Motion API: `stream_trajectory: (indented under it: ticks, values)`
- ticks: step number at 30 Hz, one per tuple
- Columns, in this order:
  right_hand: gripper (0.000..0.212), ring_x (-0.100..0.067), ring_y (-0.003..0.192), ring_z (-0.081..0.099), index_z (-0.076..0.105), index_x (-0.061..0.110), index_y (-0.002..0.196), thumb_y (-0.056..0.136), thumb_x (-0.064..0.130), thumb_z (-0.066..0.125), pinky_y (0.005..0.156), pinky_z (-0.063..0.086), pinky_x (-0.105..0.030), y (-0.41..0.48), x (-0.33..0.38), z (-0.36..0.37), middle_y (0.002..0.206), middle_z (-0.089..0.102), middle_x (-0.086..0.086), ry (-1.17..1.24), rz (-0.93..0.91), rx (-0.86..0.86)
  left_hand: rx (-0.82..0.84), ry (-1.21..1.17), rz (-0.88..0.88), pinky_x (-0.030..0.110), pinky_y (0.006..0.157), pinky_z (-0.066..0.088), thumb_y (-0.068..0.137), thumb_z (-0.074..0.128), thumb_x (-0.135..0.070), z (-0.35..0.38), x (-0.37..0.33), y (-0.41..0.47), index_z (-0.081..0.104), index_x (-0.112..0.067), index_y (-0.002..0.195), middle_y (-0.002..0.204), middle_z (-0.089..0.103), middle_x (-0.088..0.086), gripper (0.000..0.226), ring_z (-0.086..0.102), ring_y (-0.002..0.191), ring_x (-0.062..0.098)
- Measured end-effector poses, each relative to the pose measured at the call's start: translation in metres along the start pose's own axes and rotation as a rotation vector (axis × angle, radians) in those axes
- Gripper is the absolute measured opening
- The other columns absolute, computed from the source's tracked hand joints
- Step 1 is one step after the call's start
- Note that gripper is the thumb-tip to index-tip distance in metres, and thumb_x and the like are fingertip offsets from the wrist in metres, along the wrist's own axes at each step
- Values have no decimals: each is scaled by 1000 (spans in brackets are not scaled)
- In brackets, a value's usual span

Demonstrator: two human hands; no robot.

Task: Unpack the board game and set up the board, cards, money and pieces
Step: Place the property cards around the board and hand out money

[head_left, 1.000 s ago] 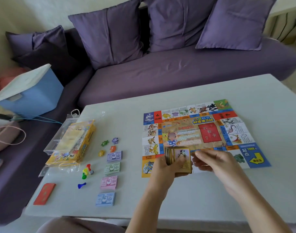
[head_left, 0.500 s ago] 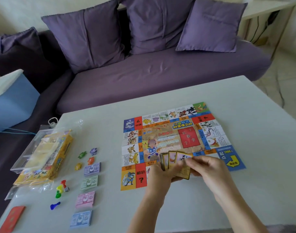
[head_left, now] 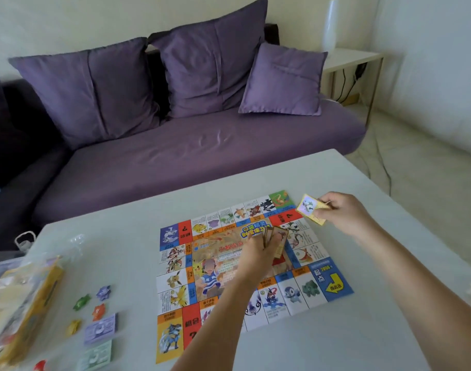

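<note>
The colourful game board (head_left: 175,287) lies flat on the white table (head_left: 121,236). My left hand (head_left: 255,259) hovers over the board's middle and grips a stack of gold-edged cards (head_left: 275,241). Past the board's far right corner, my right hand (head_left: 341,212) pinches a single card (head_left: 309,208) just above the table. Small purple, green, orange and yellow pieces (head_left: 91,307) sit at the left, with a purple money stack (head_left: 101,328) and a green money stack (head_left: 95,356) below them.
The yellow game box in a clear plastic bag (head_left: 17,309) lies at the table's left edge. A red piece (head_left: 40,365) shows at the bottom left. Behind the table stands a purple sofa (head_left: 202,151) with cushions. A white side table (head_left: 349,58) is at the far right.
My right hand has drawn one card off the stack and carried it up and right past the board's corner. My left hand moved up over the board's middle. The camera view swung right.
</note>
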State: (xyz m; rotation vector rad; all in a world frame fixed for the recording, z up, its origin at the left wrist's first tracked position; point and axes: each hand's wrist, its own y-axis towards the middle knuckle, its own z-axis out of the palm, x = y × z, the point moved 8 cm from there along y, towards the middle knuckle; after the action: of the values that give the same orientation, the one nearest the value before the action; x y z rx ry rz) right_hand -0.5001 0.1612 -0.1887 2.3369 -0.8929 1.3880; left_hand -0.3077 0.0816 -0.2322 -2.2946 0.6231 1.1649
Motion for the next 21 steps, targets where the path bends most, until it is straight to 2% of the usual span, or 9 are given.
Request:
stream_trajectory:
  ticks: [2,6,8,10,14,17,21]
  values:
    - [8,-17,67,50,65,10,91,87,4,61,55,33,-27,17,-8,-8,81,60,-7,-39,4,-1,29,-54,-17,36,52,47,94,52,-38,8,1,5,55,-11,75,68,55,4,34,56,64,22]
    - [11,-21,80,51,59,16,95,89,6,59,56,35,-25,48,-39,-7,85,58,-2,-271,38,122,23,-199,-29,42,64,58,96,51,-34,9,4,8,58,-27,73,70,62,-1,25,68,74,25]
    - [16,-18,79,53,61,19,96,86,6,65,58,37,-24,57,-52,-6,88,59,0,-337,47,180,30,-203,-29,43,66,59,96,51,-36,9,8,11,62,-24,80,74,66,4,23,69,74,23]
    - [20,-15,77,54,62,22,94,83,7,70,59,38,-23,60,-57,-7,86,60,2,-362,40,199,37,-221,-43,50,69,58,95,52,-39,9,14,15,64,-16,92,86,69,13,26,71,78,24]
    - [21,-12,67,54,63,21,87,78,8,76,54,35,-22,61,-64,-7,72,60,3,-354,59,167,32,-229,-69,51,69,58,94,53,-39,10,21,18,61,-14,97,92,69,13,27,72,79,22]
    - [24,-19,74,57,64,26,83,74,10,79,62,40,-27,63,-67,-8,90,66,-13,-346,40,142,29,-209,-70,52,68,58,94,53,-42,11,22,19,59,-11,97,92,69,14,32,72,77,23]
    - [23,-18,86,61,70,22,93,76,10,78,69,44,-26,63,-64,-4,97,67,-4,-379,-10,177,40,-226,-57,47,68,59,96,50,-39,11,19,18,60,-10,98,90,71,12,31,72,75,19]
